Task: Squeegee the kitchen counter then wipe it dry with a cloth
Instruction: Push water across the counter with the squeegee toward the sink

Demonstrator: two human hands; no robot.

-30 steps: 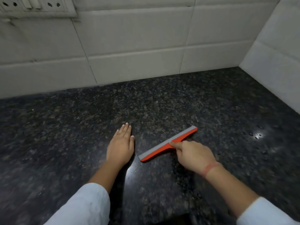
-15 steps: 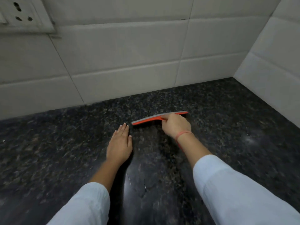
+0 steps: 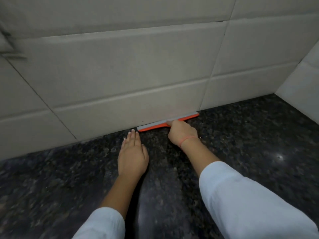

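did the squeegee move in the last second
Yes. The squeegee slid away across the counter to the foot of the tiled wall, gripped by the right hand.

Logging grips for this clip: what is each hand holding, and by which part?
Right hand grips the squeegee at its middle; left hand lies flat, holding nothing.

Single head-worn wide-angle view, looking forward and steeply down over the dark bench (image 3: 69, 178), near its back edge, tiled wall (image 3: 120, 66) filling 12 o'clock, side wall (image 3: 307, 75) at 2 o'clock, left hand (image 3: 133, 156) and right hand (image 3: 181, 131) reaching in from 6 o'clock
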